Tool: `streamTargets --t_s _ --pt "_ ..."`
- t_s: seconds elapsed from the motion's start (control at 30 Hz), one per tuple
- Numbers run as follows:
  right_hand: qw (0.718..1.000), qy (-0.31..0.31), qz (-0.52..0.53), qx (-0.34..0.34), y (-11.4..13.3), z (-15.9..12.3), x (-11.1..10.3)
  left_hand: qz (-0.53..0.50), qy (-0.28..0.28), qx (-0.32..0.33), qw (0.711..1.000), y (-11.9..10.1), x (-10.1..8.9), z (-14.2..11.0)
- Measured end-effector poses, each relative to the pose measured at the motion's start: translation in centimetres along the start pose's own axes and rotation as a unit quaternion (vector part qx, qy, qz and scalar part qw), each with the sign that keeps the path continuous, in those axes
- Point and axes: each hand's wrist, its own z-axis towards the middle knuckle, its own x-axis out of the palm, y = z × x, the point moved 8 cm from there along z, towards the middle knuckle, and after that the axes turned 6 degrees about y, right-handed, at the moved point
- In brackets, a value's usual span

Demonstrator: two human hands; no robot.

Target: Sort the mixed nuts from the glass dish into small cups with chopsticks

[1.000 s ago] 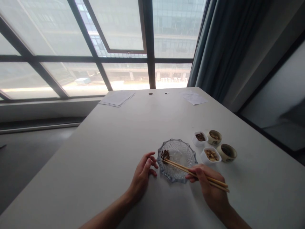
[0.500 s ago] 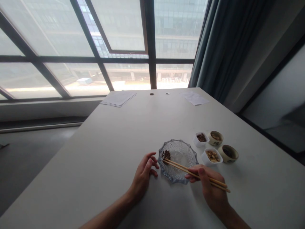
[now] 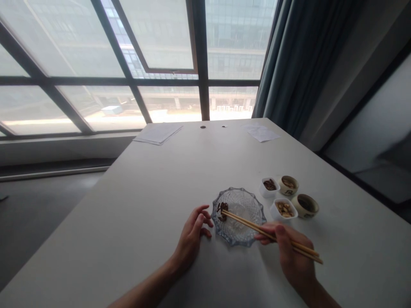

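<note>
My right hand (image 3: 289, 248) grips a pair of wooden chopsticks (image 3: 248, 223) that slant across a clear glass plate (image 3: 245, 205) with a scalloped rim. Their tips touch a small heap of dark brown pieces (image 3: 222, 207) at the plate's left side; whether a piece is pinched between them I cannot tell. Beside the plate's left rim rests my left hand (image 3: 194, 229), fingers apart and holding nothing. Right of the plate stand two white square tubs: one tub (image 3: 269, 187) has similar dark pieces, the other tub (image 3: 284, 208) has tan slices.
Next to the tubs stand two cream cups, a far cup (image 3: 288, 185) with pale pieces and a near cup (image 3: 305, 206) with dark contents. Paper sheets (image 3: 158, 133) and a crumpled sheet (image 3: 262, 132) lie at the white table's (image 3: 180, 171) far end, before the windows.
The chopstick tips have come closer together and shifted slightly on the dark heap. My right hand has moved a little to the right and nearer to me. My left hand stays beside the plate.
</note>
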Motion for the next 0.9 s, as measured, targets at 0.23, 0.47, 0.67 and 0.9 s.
streamTargets --t_s 0.23,0.47,0.67,0.9 --pt "0.971 -0.187 -0.139 -0.059 4.6 -1.0 -12.5 -0.003 -0.003 -0.005 1.000 0.1 -0.3 0.3" --pt "0.945 -0.287 -0.157 -0.002 2.5 -1.2 -20.3 0.014 -0.007 -0.010 1.000 0.4 -0.9 0.5" --pt "0.944 -0.277 -0.176 -0.028 3.5 -1.0 -18.8 0.018 0.004 -0.004 1.000 0.3 -0.6 0.4" --pt "0.934 -0.252 -0.254 0.012 2.4 -0.3 -18.5 0.013 -0.002 -0.007 1.000 0.1 -0.5 0.5"
